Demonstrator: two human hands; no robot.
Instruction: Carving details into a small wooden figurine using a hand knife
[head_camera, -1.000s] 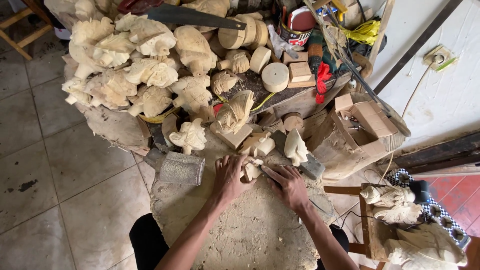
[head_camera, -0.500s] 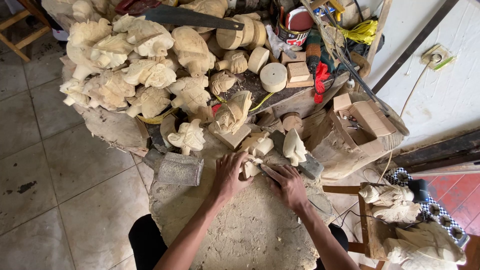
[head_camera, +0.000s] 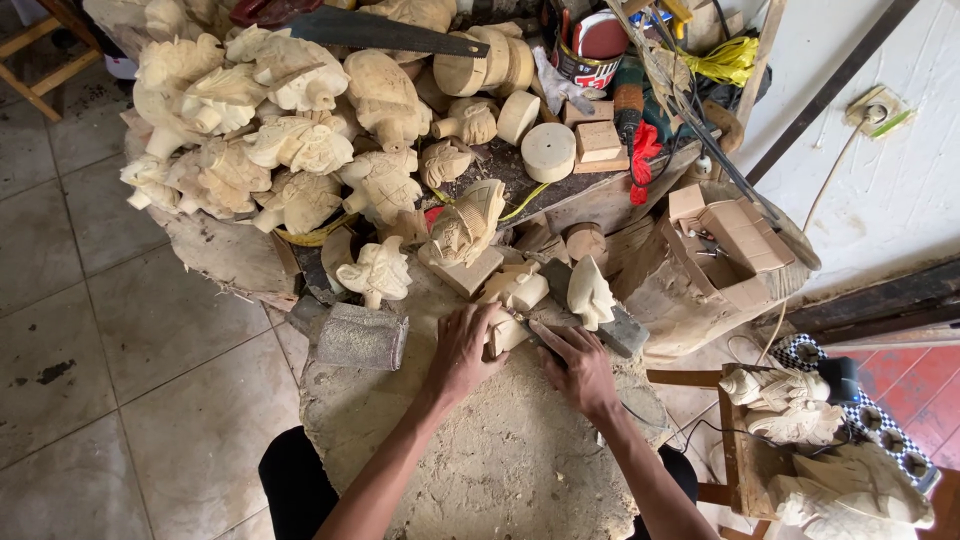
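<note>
A rough, dust-covered counter (head_camera: 480, 460) carries a grey mallet (head_camera: 360, 337), a dark sharpening stone (head_camera: 610, 330) and pale carvings (head_camera: 380, 270). Behind it, a heap of carved figures (head_camera: 270, 140), wooden discs (head_camera: 548, 150), a saw (head_camera: 385, 32) and a can (head_camera: 590, 45).

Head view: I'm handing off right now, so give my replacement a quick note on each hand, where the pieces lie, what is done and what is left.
Left hand: grip closed on the small wood carving, pinned to the stump top.
Right hand: grip closed on a dark carving tool, tip at the carving.
Mallet lies left of the left hand.
Done: many carved figures piled behind.
Left: this piece looks roughly shaped; finer cuts seem to remain.
</note>
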